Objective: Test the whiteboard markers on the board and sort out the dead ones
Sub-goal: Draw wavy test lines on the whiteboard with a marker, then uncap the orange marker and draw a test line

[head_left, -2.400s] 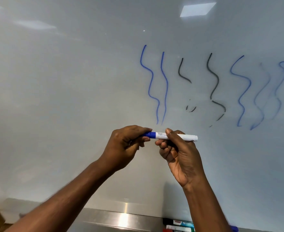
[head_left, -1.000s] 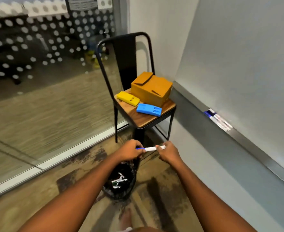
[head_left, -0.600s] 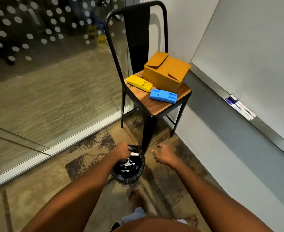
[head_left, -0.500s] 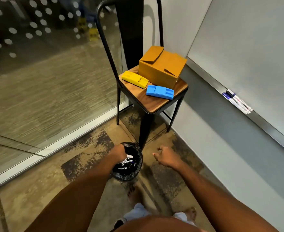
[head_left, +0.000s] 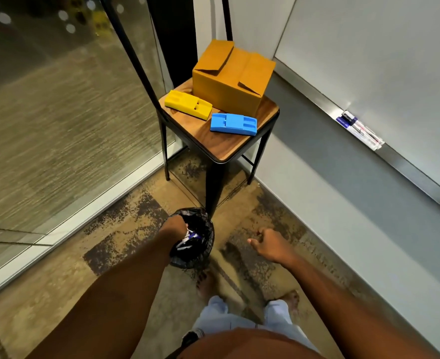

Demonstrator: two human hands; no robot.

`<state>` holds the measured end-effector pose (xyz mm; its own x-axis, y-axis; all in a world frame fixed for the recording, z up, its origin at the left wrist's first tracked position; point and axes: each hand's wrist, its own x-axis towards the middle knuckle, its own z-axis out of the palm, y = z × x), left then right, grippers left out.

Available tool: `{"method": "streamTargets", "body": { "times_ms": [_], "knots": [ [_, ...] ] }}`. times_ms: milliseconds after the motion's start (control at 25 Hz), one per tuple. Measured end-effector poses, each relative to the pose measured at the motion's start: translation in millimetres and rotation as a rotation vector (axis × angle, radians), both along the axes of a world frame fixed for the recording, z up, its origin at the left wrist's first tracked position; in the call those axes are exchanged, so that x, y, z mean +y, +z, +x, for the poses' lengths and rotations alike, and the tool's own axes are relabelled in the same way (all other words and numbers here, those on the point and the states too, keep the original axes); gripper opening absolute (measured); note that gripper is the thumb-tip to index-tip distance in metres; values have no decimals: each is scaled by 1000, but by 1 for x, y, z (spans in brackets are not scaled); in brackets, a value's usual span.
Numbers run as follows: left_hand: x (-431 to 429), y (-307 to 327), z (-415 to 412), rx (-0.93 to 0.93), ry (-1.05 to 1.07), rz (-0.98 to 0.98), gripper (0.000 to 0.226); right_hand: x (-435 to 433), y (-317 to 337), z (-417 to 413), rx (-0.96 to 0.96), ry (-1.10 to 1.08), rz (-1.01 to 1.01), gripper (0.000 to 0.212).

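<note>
— Markers (head_left: 187, 240) lie in the black bin (head_left: 203, 257) by the chair (head_left: 221, 146) leg; is your left hand (head_left: 173, 226) gripping one?
— Cannot tell; your fingers dip past the rim, hidden; your right hand (head_left: 270, 244) hangs loosely curled, empty, beside the bin.
— Noted; advice: let go low inside, so nothing bounces out; lift your hand straight up, clear of the rim; remaining markers (head_left: 360, 129) wait on the ledge (head_left: 408, 167) under the board (head_left: 395, 47), to your right.
</note>
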<state>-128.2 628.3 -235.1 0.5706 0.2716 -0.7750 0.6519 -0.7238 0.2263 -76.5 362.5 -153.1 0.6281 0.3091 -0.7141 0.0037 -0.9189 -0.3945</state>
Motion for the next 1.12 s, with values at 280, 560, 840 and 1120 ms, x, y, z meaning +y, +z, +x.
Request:
{"method": "streamTargets", "body": {
  "times_ms": [280, 560, 840, 1120],
  "knots": [
    [-2, 8, 8, -56, -10, 42, 23, 13, -3, 1, -20, 10, 63, 20],
    [-38, 31, 34, -117, -148, 35, 22, -12, 2, 8, -80, -44, 97, 27],
    [-84, 62, 54, -136, -200, -58, 23, -76, -2, 10, -74, -162, 87, 22],
    [-188, 93, 75, -251, -221, -130, 32, -167, 10, 42, -211, -268, 120, 23]
  ]
}}
